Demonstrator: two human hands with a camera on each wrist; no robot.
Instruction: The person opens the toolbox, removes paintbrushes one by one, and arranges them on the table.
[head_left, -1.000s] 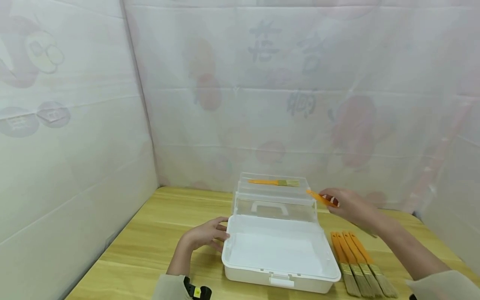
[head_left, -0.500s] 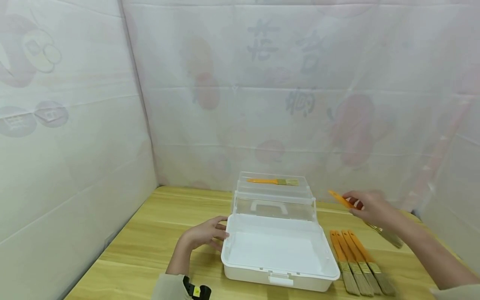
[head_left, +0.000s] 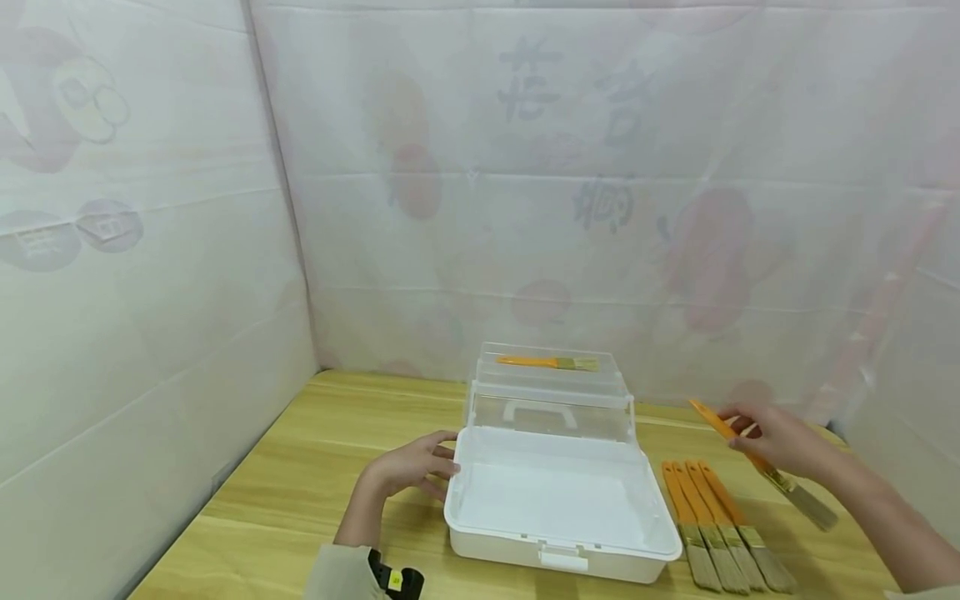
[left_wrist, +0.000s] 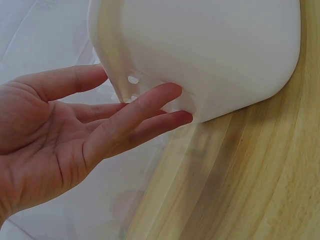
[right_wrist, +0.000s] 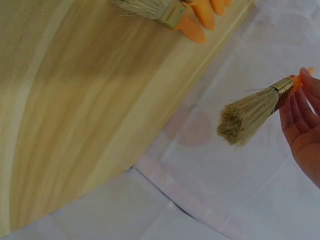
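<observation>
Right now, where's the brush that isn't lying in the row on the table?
In the head view, the held brush is in the right hand, raised above the table, right of the white box and just behind the four-brush row.

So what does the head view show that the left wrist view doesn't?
Only the head view shows the right hand holding an orange-handled brush above the table, four more brushes lying in a row right of the box, and another brush on the box's clear raised lid. Only the left wrist view shows the left hand's palm and its straight fingers against the box's outer wall, beside a small hole. Both show the left hand, the white box and the wooden table.
</observation>
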